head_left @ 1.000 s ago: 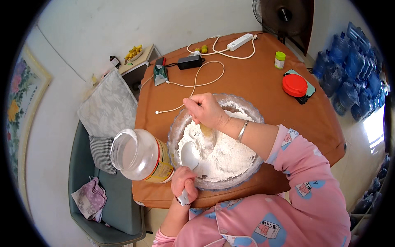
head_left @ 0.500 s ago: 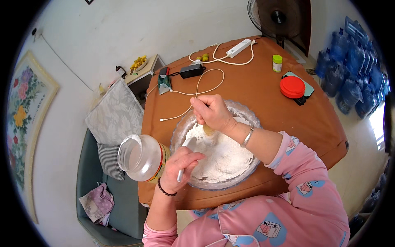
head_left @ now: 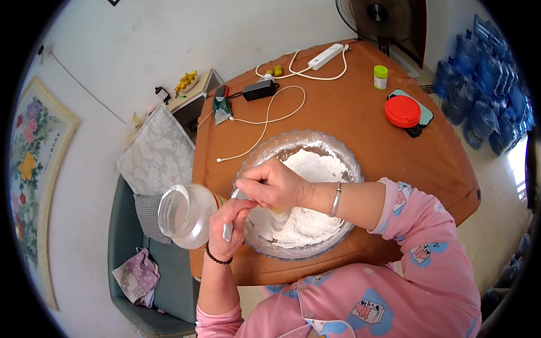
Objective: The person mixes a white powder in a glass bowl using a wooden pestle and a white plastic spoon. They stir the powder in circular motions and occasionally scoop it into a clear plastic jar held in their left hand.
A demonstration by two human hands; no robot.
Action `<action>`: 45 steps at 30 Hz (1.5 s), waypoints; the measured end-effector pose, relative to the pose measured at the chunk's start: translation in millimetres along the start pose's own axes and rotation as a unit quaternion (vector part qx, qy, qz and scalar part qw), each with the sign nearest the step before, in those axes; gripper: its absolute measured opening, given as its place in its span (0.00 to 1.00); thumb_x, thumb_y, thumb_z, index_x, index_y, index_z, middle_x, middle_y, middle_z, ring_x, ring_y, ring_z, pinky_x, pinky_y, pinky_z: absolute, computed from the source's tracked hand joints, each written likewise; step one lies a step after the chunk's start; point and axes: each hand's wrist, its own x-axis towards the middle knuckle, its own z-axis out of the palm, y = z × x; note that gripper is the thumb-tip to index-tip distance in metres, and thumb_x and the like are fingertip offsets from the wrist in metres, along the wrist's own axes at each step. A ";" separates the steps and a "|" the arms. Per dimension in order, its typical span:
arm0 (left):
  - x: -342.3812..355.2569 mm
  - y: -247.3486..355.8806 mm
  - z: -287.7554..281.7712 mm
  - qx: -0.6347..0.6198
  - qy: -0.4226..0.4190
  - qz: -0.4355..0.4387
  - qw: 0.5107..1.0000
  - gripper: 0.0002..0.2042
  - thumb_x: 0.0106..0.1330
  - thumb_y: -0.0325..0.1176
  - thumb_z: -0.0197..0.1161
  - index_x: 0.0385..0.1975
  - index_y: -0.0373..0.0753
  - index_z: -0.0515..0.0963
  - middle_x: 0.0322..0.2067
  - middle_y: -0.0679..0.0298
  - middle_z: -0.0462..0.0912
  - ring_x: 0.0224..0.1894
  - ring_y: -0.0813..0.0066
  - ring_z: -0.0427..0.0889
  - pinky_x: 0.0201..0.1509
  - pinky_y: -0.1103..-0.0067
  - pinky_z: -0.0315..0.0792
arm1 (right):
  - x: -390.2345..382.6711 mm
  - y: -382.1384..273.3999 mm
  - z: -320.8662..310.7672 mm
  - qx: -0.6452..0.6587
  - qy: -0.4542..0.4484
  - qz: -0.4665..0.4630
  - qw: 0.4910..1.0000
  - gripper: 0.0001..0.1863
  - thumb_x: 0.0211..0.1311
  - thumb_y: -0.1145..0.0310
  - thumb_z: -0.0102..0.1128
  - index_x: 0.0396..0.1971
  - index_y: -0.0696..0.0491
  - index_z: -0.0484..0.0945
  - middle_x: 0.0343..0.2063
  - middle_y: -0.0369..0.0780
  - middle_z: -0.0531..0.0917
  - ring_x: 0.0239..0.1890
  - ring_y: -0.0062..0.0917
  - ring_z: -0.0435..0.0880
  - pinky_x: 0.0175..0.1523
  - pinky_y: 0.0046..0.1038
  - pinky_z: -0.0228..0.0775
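Note:
A wide glass bowl of white flour stands on the brown table in front of me. My left hand grips the handle of a metal spoon at the bowl's left rim. My right hand hovers over the same rim, fingers curled and touching the spoon's top end, with a pale yellow thing under the palm. An open glass jar lies tilted just left of my left hand.
A red lid on a teal thing, a small green-capped bottle, a power strip, a black charger and a white cable lie on the far table. Left: a cushioned chair. Right: water bottles.
My left hand has risen from the table's near edge to the bowl's left rim with the spoon. My right hand has shifted left over the rim to meet it.

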 end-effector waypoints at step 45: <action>10.9 22.4 55.8 -0.053 -0.051 -0.058 0.996 0.19 0.53 0.25 0.69 0.46 0.36 0.75 0.39 0.56 0.79 0.38 0.64 0.79 0.43 0.74 0.75 | -90.5 -39.2 -16.9 -0.500 -0.018 -0.041 0.865 0.15 0.54 0.63 0.69 0.40 0.50 0.78 0.22 0.37 0.77 0.23 0.32 0.80 0.28 0.30 0.71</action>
